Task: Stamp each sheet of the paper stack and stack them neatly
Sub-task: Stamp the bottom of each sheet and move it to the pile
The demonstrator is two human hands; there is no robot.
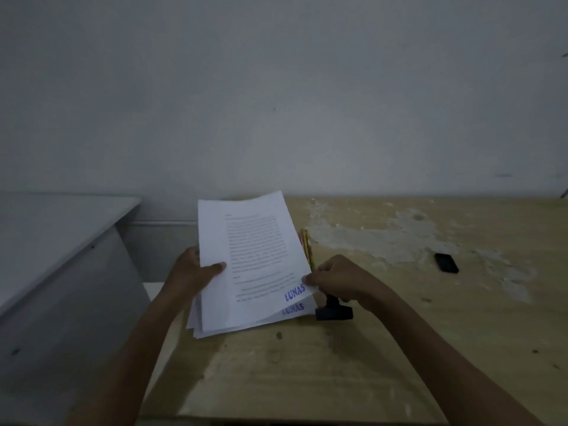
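The sheets are held up between the two hands, just above the near left part of the bench. Their long side runs away from the person and leans back toward the wall. The left edge is gripped by the left hand, thumb on top. The near right corner of the top sheet is pinched by the right hand. A blue "LUNAS" mark can be seen on the top sheet and on the one under it. The sheets are fanned out at the bottom and are not lined up. The stamp stands on the bench just under the right hand, so it is nearest that hand. It looks as if squaring the pile comes next.
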